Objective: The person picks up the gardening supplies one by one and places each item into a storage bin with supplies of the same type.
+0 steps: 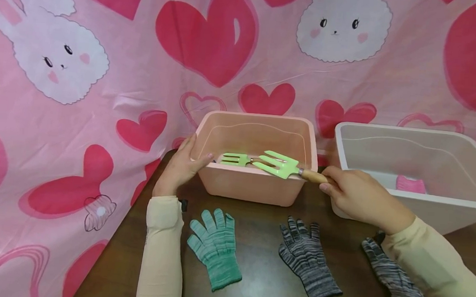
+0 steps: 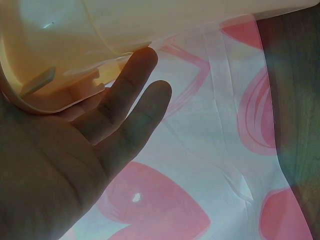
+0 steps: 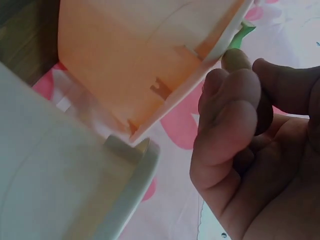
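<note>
My right hand (image 1: 356, 195) pinches the wooden handle end of a light green garden fork (image 1: 284, 167). Its tines point left over the front rim of a pink plastic bin (image 1: 247, 186). Inside that bin lies a second green garden fork (image 1: 235, 159), partly hidden by the rim. At the bin's left front corner rests my left hand (image 1: 179, 169), with the thumb reaching over the rim. In the left wrist view its fingers (image 2: 137, 107) extend fairly straight along the bin. Only a sliver of green fork (image 3: 242, 36) shows past the right fingers in the right wrist view.
On the right stands a larger white bin (image 1: 447, 209) with a pink item (image 1: 411, 184) inside. A green glove (image 1: 216, 249), a dark striped glove (image 1: 309, 259) and another striped glove (image 1: 397, 280) lie on the brown table (image 1: 260, 267). A patterned pink cloth (image 1: 143, 66) hangs behind.
</note>
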`<act>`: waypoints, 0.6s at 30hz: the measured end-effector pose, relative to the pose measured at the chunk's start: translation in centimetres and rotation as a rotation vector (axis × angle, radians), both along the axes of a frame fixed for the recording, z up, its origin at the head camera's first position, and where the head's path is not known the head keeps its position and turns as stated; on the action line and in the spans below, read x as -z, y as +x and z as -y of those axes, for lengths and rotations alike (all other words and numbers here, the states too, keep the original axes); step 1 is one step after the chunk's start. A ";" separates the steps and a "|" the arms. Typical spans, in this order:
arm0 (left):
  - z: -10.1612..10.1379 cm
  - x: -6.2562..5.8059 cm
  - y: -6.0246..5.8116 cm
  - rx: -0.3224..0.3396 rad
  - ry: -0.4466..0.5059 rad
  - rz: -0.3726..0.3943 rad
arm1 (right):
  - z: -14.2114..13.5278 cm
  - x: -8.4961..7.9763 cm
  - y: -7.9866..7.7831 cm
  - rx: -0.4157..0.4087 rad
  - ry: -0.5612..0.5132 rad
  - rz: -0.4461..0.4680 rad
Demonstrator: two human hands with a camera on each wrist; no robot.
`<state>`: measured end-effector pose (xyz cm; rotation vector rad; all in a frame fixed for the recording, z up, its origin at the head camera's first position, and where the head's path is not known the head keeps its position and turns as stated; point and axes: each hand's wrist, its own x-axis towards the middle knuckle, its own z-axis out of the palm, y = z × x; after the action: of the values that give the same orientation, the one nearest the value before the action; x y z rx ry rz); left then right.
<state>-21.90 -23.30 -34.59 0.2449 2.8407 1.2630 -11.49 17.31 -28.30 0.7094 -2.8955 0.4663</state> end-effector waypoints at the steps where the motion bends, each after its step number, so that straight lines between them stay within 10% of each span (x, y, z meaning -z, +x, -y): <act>1: 0.0 0.0 0.0 0.000 0.001 0.002 | 0.2 0.0 -0.1 0.001 -0.001 0.005; 18: 0.1 -0.1 -0.1 0.003 -0.018 0.011 | 3.8 0.0 -3.3 -0.009 -0.020 -0.081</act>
<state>-22.02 -23.43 -34.45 0.2411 2.8394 1.2343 -14.77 13.51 -28.32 0.7211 -2.8096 0.4556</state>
